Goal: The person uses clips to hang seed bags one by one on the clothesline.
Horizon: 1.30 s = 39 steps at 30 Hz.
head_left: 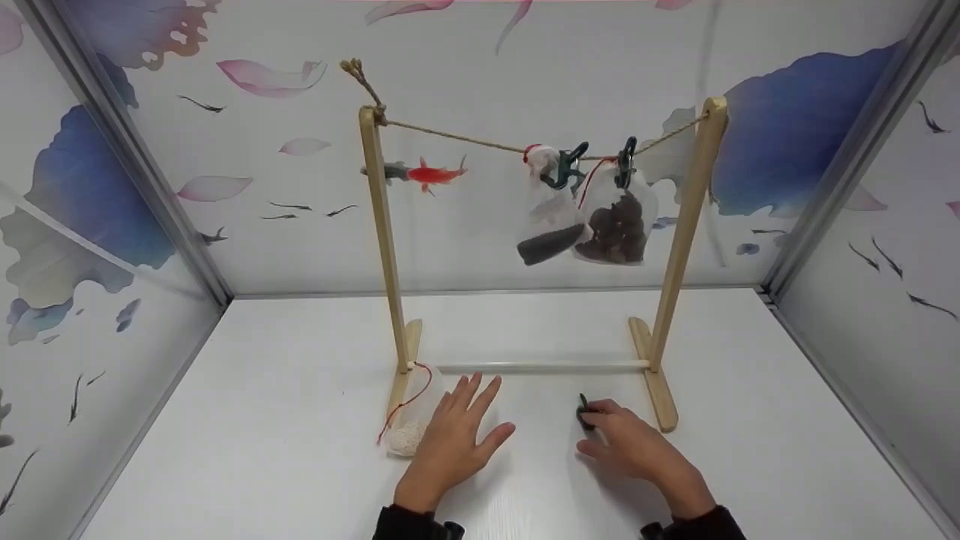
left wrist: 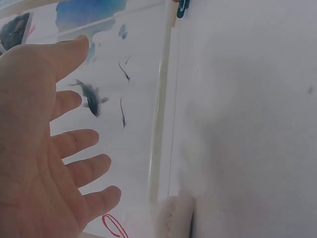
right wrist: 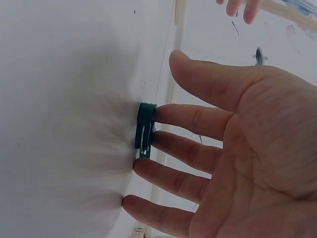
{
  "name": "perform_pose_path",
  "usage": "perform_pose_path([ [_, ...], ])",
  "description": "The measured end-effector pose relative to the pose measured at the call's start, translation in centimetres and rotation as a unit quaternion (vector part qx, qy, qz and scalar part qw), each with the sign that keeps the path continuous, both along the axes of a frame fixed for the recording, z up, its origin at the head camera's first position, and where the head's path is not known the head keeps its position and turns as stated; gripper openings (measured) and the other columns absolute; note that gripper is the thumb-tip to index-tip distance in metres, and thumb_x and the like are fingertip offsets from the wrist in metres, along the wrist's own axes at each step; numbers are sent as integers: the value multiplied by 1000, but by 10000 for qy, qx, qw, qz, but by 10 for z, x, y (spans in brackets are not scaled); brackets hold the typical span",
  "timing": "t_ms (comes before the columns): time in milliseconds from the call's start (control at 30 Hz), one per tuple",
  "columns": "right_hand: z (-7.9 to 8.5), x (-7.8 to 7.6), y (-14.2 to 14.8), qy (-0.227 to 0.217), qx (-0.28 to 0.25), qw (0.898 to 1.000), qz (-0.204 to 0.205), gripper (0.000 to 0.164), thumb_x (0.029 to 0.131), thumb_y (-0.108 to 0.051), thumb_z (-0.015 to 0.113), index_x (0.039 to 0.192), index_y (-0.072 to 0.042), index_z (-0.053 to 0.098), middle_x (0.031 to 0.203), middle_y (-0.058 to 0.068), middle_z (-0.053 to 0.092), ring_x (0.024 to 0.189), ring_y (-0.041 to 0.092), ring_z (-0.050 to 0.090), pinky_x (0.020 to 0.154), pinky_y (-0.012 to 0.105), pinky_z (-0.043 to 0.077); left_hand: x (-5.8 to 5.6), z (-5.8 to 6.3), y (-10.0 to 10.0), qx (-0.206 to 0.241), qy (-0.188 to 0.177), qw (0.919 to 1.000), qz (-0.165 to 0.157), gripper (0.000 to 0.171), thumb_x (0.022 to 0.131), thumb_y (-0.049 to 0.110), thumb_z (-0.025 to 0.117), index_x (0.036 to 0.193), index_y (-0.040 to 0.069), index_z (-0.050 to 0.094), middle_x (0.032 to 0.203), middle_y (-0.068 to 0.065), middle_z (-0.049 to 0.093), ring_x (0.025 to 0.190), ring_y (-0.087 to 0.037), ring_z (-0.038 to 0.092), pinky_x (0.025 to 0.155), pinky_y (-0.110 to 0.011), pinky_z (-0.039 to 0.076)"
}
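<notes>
My left hand [head_left: 454, 442] has its fingers spread beside a small sheer bag of whitish grains [head_left: 406, 439] with a red drawstring. Part of that bag is hidden behind the hand. In the left wrist view the palm faces sideways and holds nothing. On the tabletop lies a dark green clip [right wrist: 144, 130]. Fingertips of my right hand [head_left: 630, 442] touch this clip, with the thumb held apart. From the rope [head_left: 457, 136] hang a sheer bag with a dark block [head_left: 551, 244] and another with dark brown pieces [head_left: 619, 229], each held by a dark clip.
A wooden stand carries the rope between a left post [head_left: 381, 232] and a right post [head_left: 688, 240]. A pale crossbar [head_left: 540, 367] joins them low down, just beyond the hands. Printed panels enclose the white table [head_left: 285, 420] at the back and sides.
</notes>
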State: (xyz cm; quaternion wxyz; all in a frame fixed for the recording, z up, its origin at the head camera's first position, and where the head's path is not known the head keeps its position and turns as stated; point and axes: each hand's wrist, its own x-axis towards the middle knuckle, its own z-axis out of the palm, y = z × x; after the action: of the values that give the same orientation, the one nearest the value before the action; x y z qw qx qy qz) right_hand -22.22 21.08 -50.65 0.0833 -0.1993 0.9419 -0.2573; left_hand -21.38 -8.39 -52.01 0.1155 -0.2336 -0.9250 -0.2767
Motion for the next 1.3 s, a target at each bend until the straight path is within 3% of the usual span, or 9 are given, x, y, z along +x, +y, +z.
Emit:
perform_pose_path([
  [100,0,-1,0,78,-4,9999,108,43,95,-20,73,124,10,66,136,27,55,126,45,54,102,56,45,0,0,0,-86,-215,9997,-2,66,103,55,50,155,15,44,157,-19,40,145,-42,34,113,-62,30],
  [200,0,-2,-1,113,-62,9999,78,31,91,-18,78,112,4,73,124,18,63,115,39,61,95,52,50,1,-1,0,-121,-439,9990,-29,66,103,55,50,154,14,44,157,-19,40,145,-42,34,113,-62,30],
  [333,0,-3,-4,238,-173,9992,-286,19,82,-16,85,95,-6,76,107,5,66,99,27,66,83,45,54,3,-2,2,-185,-585,9980,-121,65,103,52,51,153,11,45,153,-22,44,142,-43,38,111,-62,32],
  [533,2,-7,-8,97,24,9889,-1479,40,77,-35,90,99,-8,71,92,2,65,80,17,62,70,38,52,7,0,13,-356,-561,9972,-341,62,104,49,52,150,9,48,149,-21,50,138,-42,45,109,-60,37],
  [667,0,-11,-9,-96,266,9832,-1806,51,78,-46,86,95,-2,69,81,4,65,66,16,56,57,33,46,9,1,19,-441,-759,9948,-517,62,104,51,50,151,11,49,150,-18,49,140,-38,43,111,-57,36],
  [800,-4,-14,-12,34,565,9825,-1776,45,78,-46,86,79,-6,66,67,0,56,58,15,47,52,30,35,10,2,22,-501,-966,9923,-598,61,104,51,49,150,12,50,151,-17,48,142,-36,41,113,-56,34],
  [900,-5,-14,-14,154,589,9834,-1709,40,78,-39,88,75,-8,63,64,-1,52,57,15,47,51,30,35,9,2,22,-554,-930,9924,-581,59,104,50,50,149,11,51,150,-16,49,141,-35,42,113,-55,34],
  [1100,-3,-11,-18,284,537,9882,-1407,33,77,-27,89,81,-7,64,73,1,54,63,18,52,56,35,43,10,0,18,-546,-822,9936,-546,57,104,47,52,147,9,53,148,-17,51,140,-36,44,112,-55,35],
  [1300,-5,-9,-20,347,566,9937,-904,35,76,-22,90,99,-4,71,88,4,60,75,17,57,69,41,51,8,-4,16,-561,-855,9937,-467,55,103,44,56,145,9,54,146,-17,53,138,-32,46,111,-53,37],
])
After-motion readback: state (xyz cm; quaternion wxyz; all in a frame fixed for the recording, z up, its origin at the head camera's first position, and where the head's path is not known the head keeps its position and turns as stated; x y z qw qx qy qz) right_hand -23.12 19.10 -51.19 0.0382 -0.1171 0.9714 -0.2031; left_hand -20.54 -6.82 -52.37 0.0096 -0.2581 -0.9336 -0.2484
